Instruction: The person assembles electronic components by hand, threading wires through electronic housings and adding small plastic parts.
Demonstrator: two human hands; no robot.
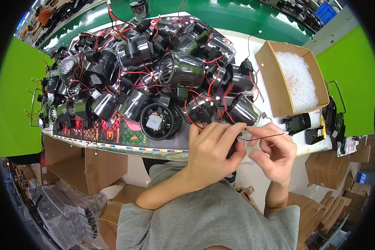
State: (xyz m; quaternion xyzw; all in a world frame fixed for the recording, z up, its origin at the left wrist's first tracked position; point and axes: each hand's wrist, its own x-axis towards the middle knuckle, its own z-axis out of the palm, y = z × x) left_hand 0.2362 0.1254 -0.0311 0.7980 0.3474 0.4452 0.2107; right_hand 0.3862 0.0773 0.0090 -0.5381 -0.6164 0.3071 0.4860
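Note:
My left hand (210, 152) is curled around a dark part, mostly hidden beneath its fingers, with its fingertips and thumb near a small clear plastic piece (245, 136). From the right, my right hand (279, 154) pinches at that clear piece, thumb and forefinger close together. A thin dark wire (268, 136) runs across the right fingers. Just beyond both hands lies a glossy black cylindrical housing (243, 110) with red wires. To the left, a round black fan unit (164, 121) with a pale label in its middle rests at the front of the pile.
Many glossy black housings (183, 71) with red and black wires are heaped over the table's left and middle. A cardboard box (272, 81) of small clear pieces (296, 79) stands at the right. Black plastic parts (298, 123) lie before it. Green panels (18, 100) flank the table.

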